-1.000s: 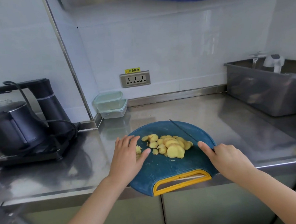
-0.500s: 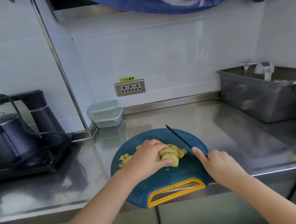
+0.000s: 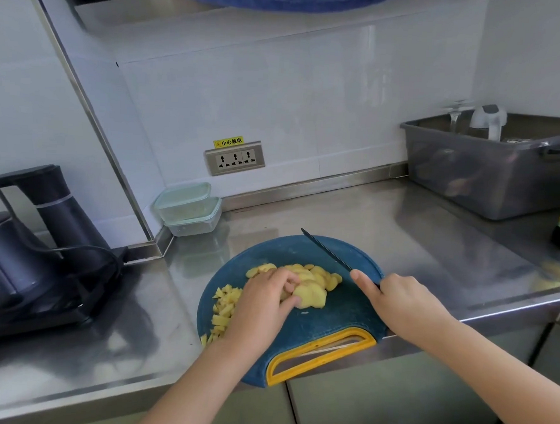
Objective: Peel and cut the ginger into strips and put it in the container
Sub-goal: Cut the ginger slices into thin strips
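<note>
Steel desk [image 3: 418,227], white tiled wall [image 3: 311,99], left hand [image 3: 263,306], flat a second ago, now pinching ginger slices [image 3: 317,279], right hand [image 3: 404,301] gripping knife [image 3: 325,249]

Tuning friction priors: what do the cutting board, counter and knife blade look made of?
Cutting board: likely plastic, matte blue, with a moulded yellow handle.
Counter: stainless steel by its look, brushed grey with blurry reflections.
Knife blade: matte black, coated steel or ceramic; cannot tell which.

Bright, even daylight; soft glare on steel counter [image 3: 402,226]; wide-angle bending at edges
</note>
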